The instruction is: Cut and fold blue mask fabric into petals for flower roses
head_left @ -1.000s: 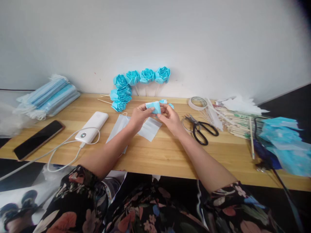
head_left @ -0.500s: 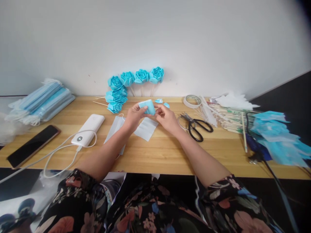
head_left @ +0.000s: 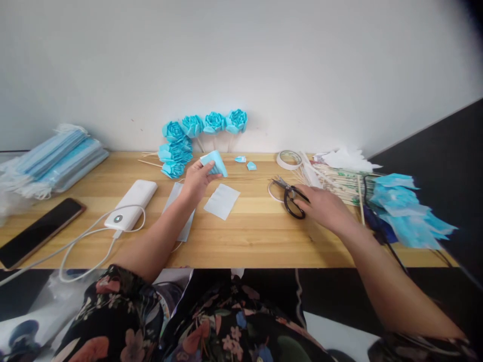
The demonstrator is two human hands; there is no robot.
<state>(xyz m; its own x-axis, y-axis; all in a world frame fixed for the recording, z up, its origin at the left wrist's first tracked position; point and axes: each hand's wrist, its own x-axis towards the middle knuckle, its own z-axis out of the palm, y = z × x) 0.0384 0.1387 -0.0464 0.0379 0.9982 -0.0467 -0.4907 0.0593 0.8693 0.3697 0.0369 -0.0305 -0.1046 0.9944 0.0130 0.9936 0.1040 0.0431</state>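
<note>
On grained wood (head_left: 249,241), loop-handled scissors (head_left: 289,192); above, folded blue fabric (head_left: 219,164).

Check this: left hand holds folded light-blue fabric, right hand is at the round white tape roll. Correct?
The right hand is misplaced: the head view shows it at the black-handled metal scissors. The left hand does hold the folded light-blue fabric.

The black top (head_left: 211,329) is flowered in coral, pink and blue, with loose elbow-length sleeves (head_left: 116,314)
</note>
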